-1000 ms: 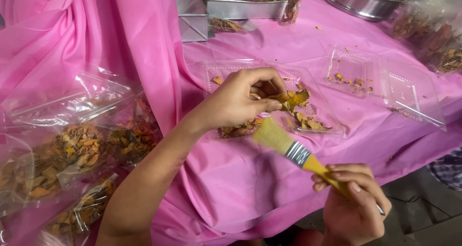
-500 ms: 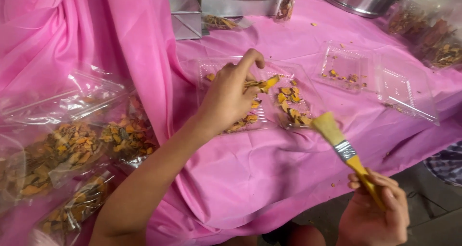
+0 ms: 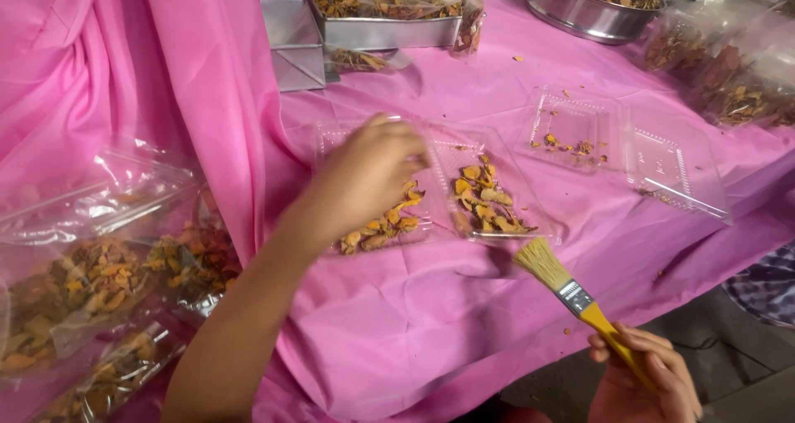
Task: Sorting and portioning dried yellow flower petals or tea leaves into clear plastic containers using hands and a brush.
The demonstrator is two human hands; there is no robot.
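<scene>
Brush (image 3: 571, 292) gripped by right hand (image 3: 642, 382) slants bristles up-left toward clear tray (image 3: 431, 183), where left hand (image 3: 364, 175) rests curled.

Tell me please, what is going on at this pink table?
A person works over a pink tablecloth. The left hand rests on an open clear plastic container that holds dried orange and yellow pieces. The right hand holds a yellow-handled brush off to the side, bristles in the air. A second, nearly empty container lies open nearby.
</scene>
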